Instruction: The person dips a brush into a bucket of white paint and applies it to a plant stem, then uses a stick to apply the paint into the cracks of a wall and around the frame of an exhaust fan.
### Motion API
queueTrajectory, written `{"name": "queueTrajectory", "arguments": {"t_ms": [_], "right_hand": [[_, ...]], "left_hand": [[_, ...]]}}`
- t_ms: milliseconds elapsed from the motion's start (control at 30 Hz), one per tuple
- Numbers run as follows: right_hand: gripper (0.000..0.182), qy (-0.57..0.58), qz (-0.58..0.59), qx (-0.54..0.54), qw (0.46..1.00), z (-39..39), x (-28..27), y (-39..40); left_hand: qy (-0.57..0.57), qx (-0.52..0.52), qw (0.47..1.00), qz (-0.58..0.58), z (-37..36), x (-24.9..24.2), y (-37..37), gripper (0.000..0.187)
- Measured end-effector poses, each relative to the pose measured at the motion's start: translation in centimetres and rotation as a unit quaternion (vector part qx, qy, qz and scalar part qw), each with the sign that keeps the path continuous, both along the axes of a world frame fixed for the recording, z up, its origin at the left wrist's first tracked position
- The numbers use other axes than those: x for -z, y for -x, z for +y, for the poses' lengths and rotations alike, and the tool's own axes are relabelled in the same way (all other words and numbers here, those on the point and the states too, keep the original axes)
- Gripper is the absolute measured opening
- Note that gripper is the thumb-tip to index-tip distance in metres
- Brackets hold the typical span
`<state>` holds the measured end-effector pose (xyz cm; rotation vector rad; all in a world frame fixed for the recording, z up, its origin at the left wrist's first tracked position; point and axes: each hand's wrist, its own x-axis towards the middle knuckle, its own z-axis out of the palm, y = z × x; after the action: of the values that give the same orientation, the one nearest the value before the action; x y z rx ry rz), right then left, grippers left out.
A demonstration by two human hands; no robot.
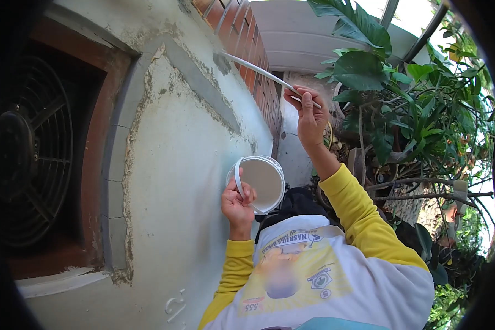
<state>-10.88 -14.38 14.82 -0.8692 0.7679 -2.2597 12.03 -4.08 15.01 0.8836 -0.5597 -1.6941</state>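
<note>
My left hand (pixel 239 201) is closed around the white handle (pixel 237 179) of a round white bucket (pixel 282 179), holding it against my front, close to the wall. Pale off-white shows inside the bucket, and its rim has white smears. Higher up, my right hand (pixel 309 113) pinches one end of a long thin white stick (pixel 258 70) between thumb and fingers. The stick slants up and left, its far tip overlapping a grey patch on the painted wall (pixel 187 154) near the bricks.
A fan (pixel 30 154) sits in a brown-framed opening at the left, bordered by rough grey cement (pixel 115 165). Red bricks (pixel 247 44) run along the wall's upper part. Leafy plants (pixel 363 71) and branches (pixel 423 187) crowd the right side, close to my right arm.
</note>
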Motion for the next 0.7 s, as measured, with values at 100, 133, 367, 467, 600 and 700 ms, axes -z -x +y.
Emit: {"name": "queueTrajectory", "arguments": {"t_ms": [100, 133, 367, 467, 600, 700], "right_hand": [[0.022, -0.013, 0.019, 0.002, 1.0, 0.3, 1.1, -0.1], [0.021, -0.017, 0.023, 0.003, 1.0, 0.3, 1.4, -0.1], [0.021, -0.064, 0.038, 0.007, 0.997, 1.2, 4.1, 0.1], [0.019, -0.088, 0.049, 0.009, 0.995, 1.4, 4.8, 0.2], [0.016, -0.109, 0.083, 0.014, 0.991, 1.4, 4.9, 0.3], [0.015, -0.102, 0.128, 0.043, 0.986, 0.7, 3.4, 0.0]], "left_hand": [[-0.006, 0.005, 1.0, -0.002, 0.0, 0.3, 0.0, 0.059], [-0.009, 0.008, 1.0, -0.003, -0.1, 0.4, 0.1, 0.059], [-0.008, -0.002, 1.0, -0.029, -0.3, 0.3, 0.4, 0.058], [-0.007, -0.004, 1.0, -0.025, -0.3, 0.3, 0.3, 0.058], [-0.009, -0.01, 1.0, -0.022, -0.4, 0.2, 0.2, 0.058], [-0.01, -0.016, 1.0, -0.021, -0.3, 0.2, 0.3, 0.058]]}}
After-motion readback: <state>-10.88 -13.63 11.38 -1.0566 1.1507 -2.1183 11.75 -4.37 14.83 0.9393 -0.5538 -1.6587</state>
